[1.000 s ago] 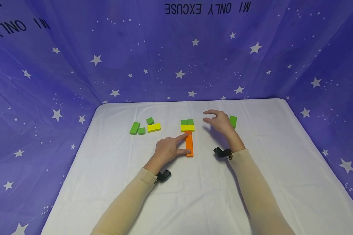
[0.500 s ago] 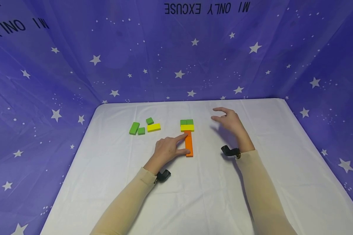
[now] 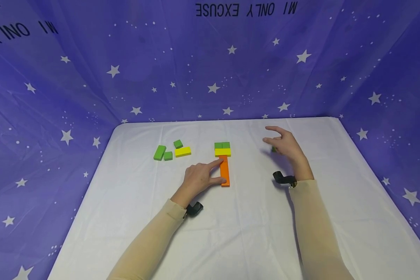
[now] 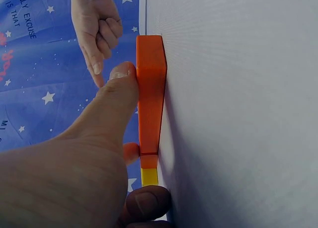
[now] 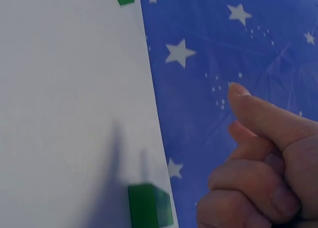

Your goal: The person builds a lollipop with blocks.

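My left hand rests its thumb and index finger on a line of orange blocks, one long and one short, lying on the white cloth. In the left wrist view the thumb lies along the top face of the long orange block. A yellow block crosses the far end of the orange line, with two green blocks behind it. My right hand hovers with thumb and index finger apart and nothing between them. Below it, a green block is mostly hidden in the head view.
To the left lie a green oblong block, two small green blocks and another yellow block. The white cloth covers the table. A purple star-printed curtain rises behind and at both sides.
My right hand has moved away to the right and now covers most of the green block there. The left hand has stayed on the orange blocks.
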The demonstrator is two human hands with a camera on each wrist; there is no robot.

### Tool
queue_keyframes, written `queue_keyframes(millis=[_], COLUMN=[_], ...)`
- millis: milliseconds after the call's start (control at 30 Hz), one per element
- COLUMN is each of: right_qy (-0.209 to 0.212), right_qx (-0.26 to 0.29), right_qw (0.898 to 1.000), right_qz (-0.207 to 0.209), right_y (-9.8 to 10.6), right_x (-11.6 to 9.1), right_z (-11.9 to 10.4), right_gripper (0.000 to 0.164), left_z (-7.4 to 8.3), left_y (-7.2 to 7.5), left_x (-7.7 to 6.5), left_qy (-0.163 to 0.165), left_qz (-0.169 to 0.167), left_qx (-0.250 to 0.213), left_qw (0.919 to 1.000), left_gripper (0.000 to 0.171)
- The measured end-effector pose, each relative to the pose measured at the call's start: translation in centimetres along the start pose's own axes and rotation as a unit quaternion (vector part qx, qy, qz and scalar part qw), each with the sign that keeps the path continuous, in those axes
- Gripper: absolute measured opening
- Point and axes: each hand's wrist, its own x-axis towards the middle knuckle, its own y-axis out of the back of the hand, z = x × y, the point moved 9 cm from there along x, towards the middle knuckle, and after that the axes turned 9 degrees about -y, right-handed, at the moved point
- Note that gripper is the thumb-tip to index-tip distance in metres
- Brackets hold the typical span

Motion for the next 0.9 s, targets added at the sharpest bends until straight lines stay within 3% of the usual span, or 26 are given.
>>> queue_keyframes(millis=[267, 567, 900], right_qy=[-0.007, -0.009, -0.041], right_qx=[0.023, 0.010, -0.036], right_qw=[1.000, 1.000, 0.999], right_qz=[-0.009, 0.009, -0.002], right_y=[1.3, 3.0, 3.6], right_x=[-1.6, 0.3, 0.7], right_z=[-0.4, 3.1, 5.5], right_gripper=[0.070, 0.077, 0.086], left_z=[0.0, -0.1, -0.2], left_y=[0.0, -0.1, -0.1], left_x=[0.0, 0.1, 0.1], left_qy=[-0.002, 0.001, 0.003], left_qz=[0.002, 0.000, -0.003], left_qx=[-0.002, -0.001, 0.001], left_qw=[1.0000, 1.0000, 1.0000], left_gripper=[0.083, 0.084, 0.084])
